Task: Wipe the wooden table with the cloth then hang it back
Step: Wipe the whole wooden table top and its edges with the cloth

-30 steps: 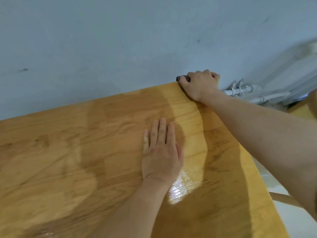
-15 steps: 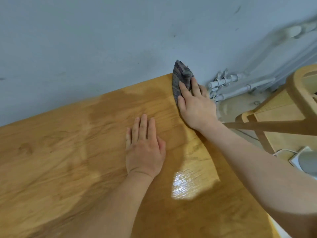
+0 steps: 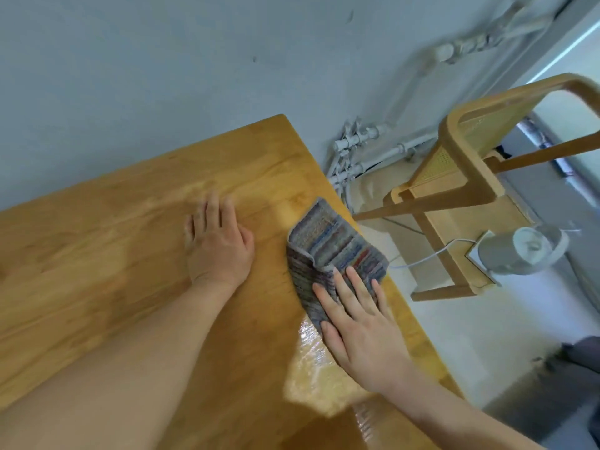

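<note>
**Right hand.** Your right hand (image 3: pixel 363 339) lies flat on the cloth (image 3: pixel 328 241), right of centre in the frame. Its fingers (image 3: pixel 357 287) are straight and slightly spread. They press down and grip nothing. This suits wiping: a flat hand loads a broad patch of cloth against the desk (image 3: pixel 97 254) and lets it slide without bunching.

**Left hand.** Your left hand (image 3: pixel 220 245) rests palm down on bare wood at centre frame, with its fingers (image 3: pixel 211 212) straight and holding nothing. It sits left of the cloth and apart from it. I judge that it serves as a brace while you lean over the desk.

**Cloth position.** The cloth is on the desk top, along the edge at the right of the frame. Its right side is at or just over that edge; I cannot tell which. Only its lower end is under your fingers. The greater part extends past the fingertips toward the upper frame, uncovered. A raised fold runs along its left side, just above your index fingertip, so it does not lie fully flat.

**Surface.** A glossy sheen (image 3: pixel 311 368) shows on the wood around and below your right hand. It looks like moisture, though light may account for part of it.

**Stage.** I judge the wiping to be in hand and the hanging not yet begun. No hook or rail for the cloth is visible. A chair (image 3: pixel 461 190) stands beyond the desk edge at the right of the frame.

**Risk.** The cloth is close to the edge and could slip off if pushed rightward.
</note>
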Available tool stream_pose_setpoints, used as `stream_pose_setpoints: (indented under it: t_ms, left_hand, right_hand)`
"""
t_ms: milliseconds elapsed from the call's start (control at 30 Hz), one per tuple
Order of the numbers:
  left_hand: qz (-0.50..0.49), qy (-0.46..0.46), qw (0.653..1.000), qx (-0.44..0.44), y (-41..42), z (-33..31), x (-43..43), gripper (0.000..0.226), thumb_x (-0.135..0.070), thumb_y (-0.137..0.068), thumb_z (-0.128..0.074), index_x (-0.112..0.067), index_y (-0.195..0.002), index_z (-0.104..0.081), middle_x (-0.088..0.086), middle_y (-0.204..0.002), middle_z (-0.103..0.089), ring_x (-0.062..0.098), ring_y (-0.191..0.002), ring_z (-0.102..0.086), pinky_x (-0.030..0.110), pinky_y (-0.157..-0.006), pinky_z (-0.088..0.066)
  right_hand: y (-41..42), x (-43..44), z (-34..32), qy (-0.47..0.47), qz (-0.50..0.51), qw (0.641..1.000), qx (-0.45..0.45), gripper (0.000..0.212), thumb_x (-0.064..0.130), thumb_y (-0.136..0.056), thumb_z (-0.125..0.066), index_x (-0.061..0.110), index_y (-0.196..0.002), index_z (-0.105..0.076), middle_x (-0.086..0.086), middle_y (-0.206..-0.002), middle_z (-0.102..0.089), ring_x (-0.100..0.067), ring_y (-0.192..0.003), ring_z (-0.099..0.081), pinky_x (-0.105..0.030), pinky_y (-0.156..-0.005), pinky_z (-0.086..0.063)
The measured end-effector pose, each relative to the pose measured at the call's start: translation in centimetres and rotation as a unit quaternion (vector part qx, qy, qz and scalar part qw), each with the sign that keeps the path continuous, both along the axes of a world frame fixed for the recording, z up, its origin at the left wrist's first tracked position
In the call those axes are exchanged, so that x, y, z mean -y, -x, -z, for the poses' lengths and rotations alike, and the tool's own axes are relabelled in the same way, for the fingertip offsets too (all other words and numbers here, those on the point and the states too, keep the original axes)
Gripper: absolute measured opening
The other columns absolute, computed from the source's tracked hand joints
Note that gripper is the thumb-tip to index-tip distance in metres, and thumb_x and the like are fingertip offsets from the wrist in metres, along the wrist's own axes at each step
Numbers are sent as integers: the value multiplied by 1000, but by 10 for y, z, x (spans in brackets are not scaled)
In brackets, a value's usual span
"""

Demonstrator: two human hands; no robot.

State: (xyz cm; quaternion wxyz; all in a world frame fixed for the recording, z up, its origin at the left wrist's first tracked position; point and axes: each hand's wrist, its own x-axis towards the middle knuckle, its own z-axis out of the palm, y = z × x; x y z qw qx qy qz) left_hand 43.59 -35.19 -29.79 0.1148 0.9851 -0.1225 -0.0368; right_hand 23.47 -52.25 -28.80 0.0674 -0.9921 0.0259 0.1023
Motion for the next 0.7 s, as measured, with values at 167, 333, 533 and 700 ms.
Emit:
stream_pose_setpoints:
  t_ms: [167, 333, 533, 700]
  left_hand:
    - [56, -20, 995, -81, 32, -20, 16, 55, -16, -96, -33, -18, -149, -18, 8, -160, -7, 26, -147, -4, 44, -120, -7]
    - [305, 44, 946, -104, 91, -29, 58, 51, -25, -101, -31, -27, -151, -19, -4, -161, -4, 16, -148, 1, 42, -118, -13]
    - [281, -62, 952, -99, 145, -16, 34, 59, -39, -98, -9, -25, -153, 5, -4, -159, 14, 14, -146, 14, 45, -119, 0]
    - [247, 23, 963, -100, 168, -36, 22, 49, -36, -92, -30, -22, -126, -62, -4, -137, -55, 16, -129, -48, 37, -106, -37]
  right_hand:
    - [59, 18, -17, -50, -27, 997, -45, 52, 53, -100, -28, 40, -151, -23, 9, -162, -15, -12, -150, -3, -43, -115, -12]
    - [35, 25, -23, -61, 65, 995, -39, 62, 57, -97, -8, 34, -155, -10, 11, -162, 0, -10, -149, 8, -39, -117, -16]
    - [7, 50, -18, -125, 72, 988, -50, 71, 63, -94, -24, 34, -155, -2, 18, -161, 2, -5, -147, 12, -39, -120, -10]
    - [7, 65, -33, -205, 76, 976, 8, 67, 29, -95, -55, 29, -152, -21, 7, -156, -31, -19, -134, -36, -35, -107, -37]
